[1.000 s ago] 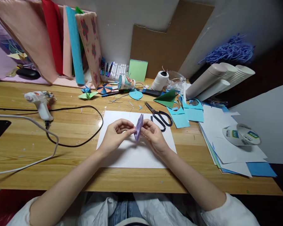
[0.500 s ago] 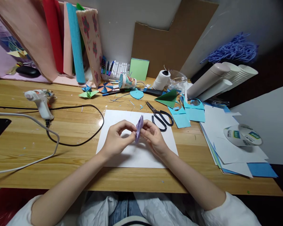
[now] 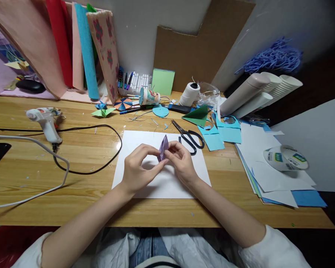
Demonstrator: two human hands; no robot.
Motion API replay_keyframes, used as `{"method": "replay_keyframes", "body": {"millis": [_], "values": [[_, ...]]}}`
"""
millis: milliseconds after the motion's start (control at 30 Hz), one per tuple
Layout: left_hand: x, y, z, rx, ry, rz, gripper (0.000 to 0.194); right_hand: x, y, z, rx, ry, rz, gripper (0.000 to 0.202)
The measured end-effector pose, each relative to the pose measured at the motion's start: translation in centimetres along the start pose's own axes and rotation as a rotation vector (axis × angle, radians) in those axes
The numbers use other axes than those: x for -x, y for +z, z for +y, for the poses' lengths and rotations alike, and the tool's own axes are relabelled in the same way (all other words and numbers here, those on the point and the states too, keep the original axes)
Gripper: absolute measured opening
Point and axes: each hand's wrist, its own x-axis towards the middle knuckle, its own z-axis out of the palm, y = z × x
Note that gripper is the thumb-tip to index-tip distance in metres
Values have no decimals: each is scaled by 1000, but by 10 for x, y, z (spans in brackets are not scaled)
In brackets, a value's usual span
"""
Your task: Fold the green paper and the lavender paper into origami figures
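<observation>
A small folded purple paper [image 3: 163,148] is held upright between my two hands, above a white sheet of paper [image 3: 153,188]. My left hand [image 3: 138,167] grips its left side, index finger against the face and thumb at the lower edge. From the right, my right hand [image 3: 181,162] pinches the folded paper between thumb and fingers. Black-handled scissors [image 3: 188,137] lie just beyond my right hand, partly over the sheet's upper right corner. How the paper's far side is folded is hidden.
A white glue gun [image 3: 46,123] with its black cord lies left. Behind the sheet are a green folded paper [image 3: 197,116], blue paper cut-outs [image 3: 229,130] and a white thread spool [image 3: 189,93]. Stacked papers [image 3: 279,182] bear a tape roll [image 3: 286,158] at right.
The purple paper has turned to show more of its face and shifted slightly left. My left thumb has slid to its lower edge, and my left fingers have spread a little.
</observation>
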Motion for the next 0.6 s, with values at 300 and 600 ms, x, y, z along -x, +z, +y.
{"method": "replay_keyframes", "body": {"millis": [300,600], "values": [[0,5,-6,-12,34,34,4,2,5,-5,42,-55,20,14],[-5,2,-5,116,-78,21,2,1,3,-6,8,-35,25,18]]}}
